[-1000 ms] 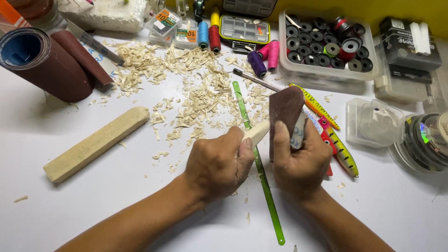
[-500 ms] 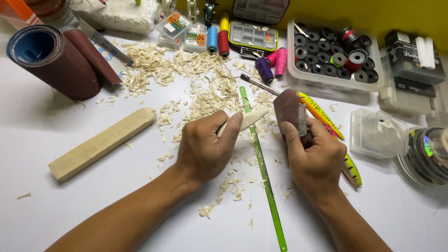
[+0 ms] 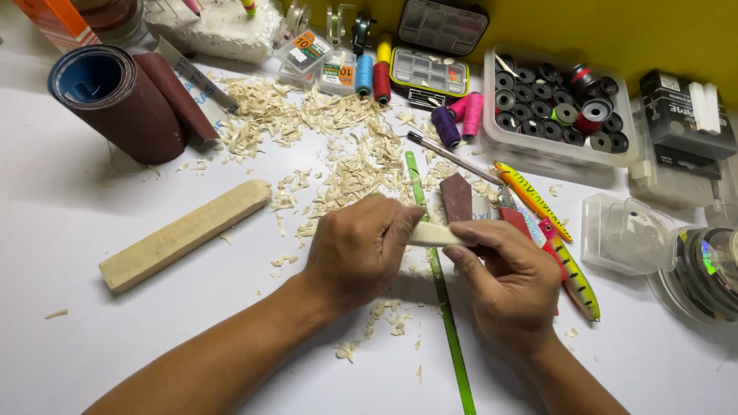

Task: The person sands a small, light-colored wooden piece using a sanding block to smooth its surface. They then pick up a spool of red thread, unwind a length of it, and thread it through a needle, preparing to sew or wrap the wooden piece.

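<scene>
Held between both hands [image 3: 361, 250], carved wood piece [image 3: 432, 234]

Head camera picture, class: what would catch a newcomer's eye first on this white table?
Probably the two hands at the centre: the left hand and right hand both grip a small pale wood piece over a green ruler. Behind them spreads a heap of wood shavings. A dark roll of sandpaper lies far left, and bright fishing lures lie just right of the hands.

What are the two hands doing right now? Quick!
Left hand: closed around one end of the pale carved wood piece.
Right hand: closed, pinching the wood piece's other end together with a strip of brown sandpaper.
</scene>
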